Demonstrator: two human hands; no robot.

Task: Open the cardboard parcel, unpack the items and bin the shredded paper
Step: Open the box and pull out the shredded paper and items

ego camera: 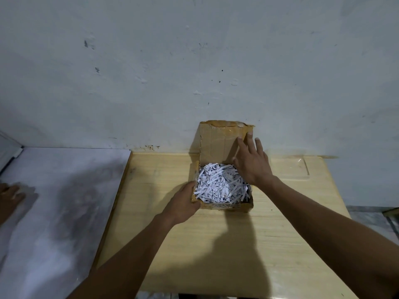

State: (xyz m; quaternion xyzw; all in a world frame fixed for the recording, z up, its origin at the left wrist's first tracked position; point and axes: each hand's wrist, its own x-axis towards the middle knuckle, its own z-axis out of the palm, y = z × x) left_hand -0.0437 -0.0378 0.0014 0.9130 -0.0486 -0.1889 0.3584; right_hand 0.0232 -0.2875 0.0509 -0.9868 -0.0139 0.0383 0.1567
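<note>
Both hands on parcel [220,190] | left [183,203] grips corner | right [252,162] flat on lid

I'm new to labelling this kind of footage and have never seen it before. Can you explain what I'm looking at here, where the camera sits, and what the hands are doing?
There is no machine: this is one wide-angle picture from a camera worn on a person's head, looking forward and down at their own bare hands. On the pale wooden table by the wall stands a small brown cardboard parcel, already open and filled with white shredded paper strips. The left hand grips the parcel's near left corner. The right hand presses straight fingers against the raised cardboard lid flap, holding it back. No packed items show yet. At the far left edge another hand rests on a grey-white surface.
</note>
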